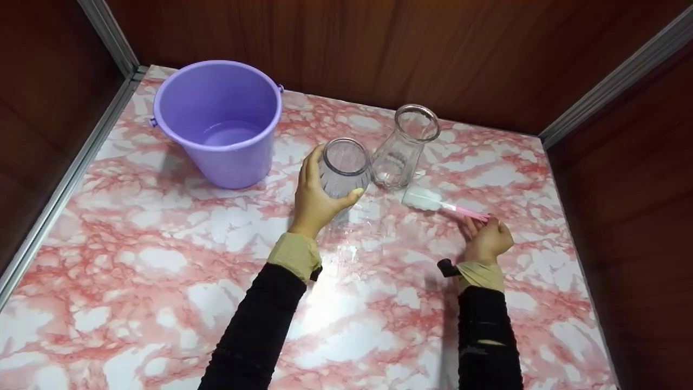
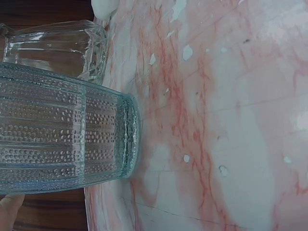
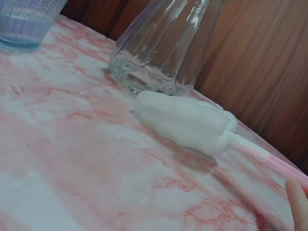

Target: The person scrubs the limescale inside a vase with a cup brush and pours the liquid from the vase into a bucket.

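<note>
My left hand (image 1: 315,199) grips a ribbed clear glass jar (image 1: 341,183), thumb on its near side and fingers round its left. The left wrist view shows the jar's dimpled wall (image 2: 53,130), its base close over the tabletop. My right hand (image 1: 489,239) pinches the pink handle end of a white sponge bottle brush (image 1: 422,199). In the right wrist view, the sponge head (image 3: 183,120) lies low over the table, with one fingertip at the handle. Just behind the brush stands a clear glass vase (image 1: 398,154) with a flared rim.
A purple bucket (image 1: 233,165) stands at the back left. Dark wooden panels (image 1: 335,49) close off the back and sides of the red-and-white marbled table (image 1: 162,303). Wet streaks show on the tabletop below the jar.
</note>
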Demonstrator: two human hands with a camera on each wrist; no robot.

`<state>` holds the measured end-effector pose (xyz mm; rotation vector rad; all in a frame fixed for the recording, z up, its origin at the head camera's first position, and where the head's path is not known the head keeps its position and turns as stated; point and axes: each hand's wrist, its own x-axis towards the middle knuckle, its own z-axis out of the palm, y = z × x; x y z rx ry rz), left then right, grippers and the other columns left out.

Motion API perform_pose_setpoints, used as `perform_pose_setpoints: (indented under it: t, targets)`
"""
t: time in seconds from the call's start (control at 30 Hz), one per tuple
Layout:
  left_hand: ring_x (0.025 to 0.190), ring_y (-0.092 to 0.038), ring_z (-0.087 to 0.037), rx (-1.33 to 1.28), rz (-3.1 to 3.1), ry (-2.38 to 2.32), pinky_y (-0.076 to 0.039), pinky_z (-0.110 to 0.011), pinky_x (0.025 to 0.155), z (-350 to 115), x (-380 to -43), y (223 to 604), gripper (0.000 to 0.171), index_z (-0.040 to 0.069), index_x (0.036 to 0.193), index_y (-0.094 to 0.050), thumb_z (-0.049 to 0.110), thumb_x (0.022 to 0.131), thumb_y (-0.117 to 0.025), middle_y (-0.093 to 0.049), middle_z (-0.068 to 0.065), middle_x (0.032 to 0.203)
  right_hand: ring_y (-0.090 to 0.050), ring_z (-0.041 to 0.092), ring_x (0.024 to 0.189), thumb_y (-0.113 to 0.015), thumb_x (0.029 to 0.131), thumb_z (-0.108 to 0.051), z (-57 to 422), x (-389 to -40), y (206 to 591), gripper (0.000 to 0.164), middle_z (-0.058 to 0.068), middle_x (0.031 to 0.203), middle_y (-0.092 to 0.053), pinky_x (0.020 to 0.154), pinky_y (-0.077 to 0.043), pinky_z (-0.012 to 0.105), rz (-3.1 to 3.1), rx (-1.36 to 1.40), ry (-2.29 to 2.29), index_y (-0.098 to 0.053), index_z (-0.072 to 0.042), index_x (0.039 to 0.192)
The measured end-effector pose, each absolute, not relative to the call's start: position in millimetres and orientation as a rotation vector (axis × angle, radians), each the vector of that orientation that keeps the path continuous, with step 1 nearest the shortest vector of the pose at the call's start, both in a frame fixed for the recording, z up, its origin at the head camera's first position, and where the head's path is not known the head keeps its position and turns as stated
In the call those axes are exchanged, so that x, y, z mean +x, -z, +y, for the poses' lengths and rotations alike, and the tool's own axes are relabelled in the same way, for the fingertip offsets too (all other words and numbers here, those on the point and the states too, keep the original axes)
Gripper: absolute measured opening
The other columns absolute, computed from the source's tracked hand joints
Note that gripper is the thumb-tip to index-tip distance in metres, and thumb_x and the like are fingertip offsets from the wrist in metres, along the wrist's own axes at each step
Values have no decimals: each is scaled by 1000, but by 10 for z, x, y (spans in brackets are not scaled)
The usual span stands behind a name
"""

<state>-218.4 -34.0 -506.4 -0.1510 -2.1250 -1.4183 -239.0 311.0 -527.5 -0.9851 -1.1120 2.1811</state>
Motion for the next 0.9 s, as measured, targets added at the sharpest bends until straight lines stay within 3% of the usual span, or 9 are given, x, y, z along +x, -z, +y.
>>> perform_pose_setpoints:
  t: [0.17, 0.3, 0.47, 0.73, 0.9]
  targets:
    - [131, -39, -20, -144, -2125, 1421, -35, -35, 109, -353, -2183, 5065, 105, 9, 146, -32, 51, 64, -83, -40, -10, 145, -65, 23, 60, -52, 95, 0, 3116, -2391, 5273, 13, 16, 77, -57, 70, -59, 39, -1133, -961, -2169, -56, 9, 103]
    - [131, -39, -21, -138, -2133, 1416, -35, -36, 109, -353, -2182, 5077, 107, 9, 146, -32, 52, 63, -83, -40, -10, 145, -64, 23, 64, -59, 90, 4, 3153, -2375, 5268, 9, 15, 90, -58, 71, -59, 36, -1108, -987, -2191, -57, 5, 99]
    - [131, -39, -21, -137, -2135, 1415, -35, -37, 109, -345, -2189, 5080, 106, 9, 146, -32, 52, 63, -83, -40, -10, 145, -68, 23, 67, -66, 85, 4, 3222, -2346, 5253, 19, 13, 106, -58, 71, -59, 37, -1152, -1030, -2195, -55, -3, 99]
    - [130, -40, -20, -128, -2143, 1414, -36, -37, 108, -339, -2182, 5067, 106, 10, 146, -33, 52, 63, -83, -41, -10, 144, -65, 23, 55, -65, 86, 3, 3288, -2282, 5214, 27, 16, 83, -65, 82, -57, 42, -1146, -1036, -2279, -58, 5, 113]
    - [130, -39, -19, -139, -2137, 1401, -35, -34, 108, -346, -2190, 5071, 104, 9, 145, -34, 49, 63, -83, -41, -9, 144, -64, 18, 63, -67, 85, 4, 3350, -2234, 5256, 34, 12, 92, -61, 78, -58, 34, -1353, -1006, -2213, -59, 4, 118]
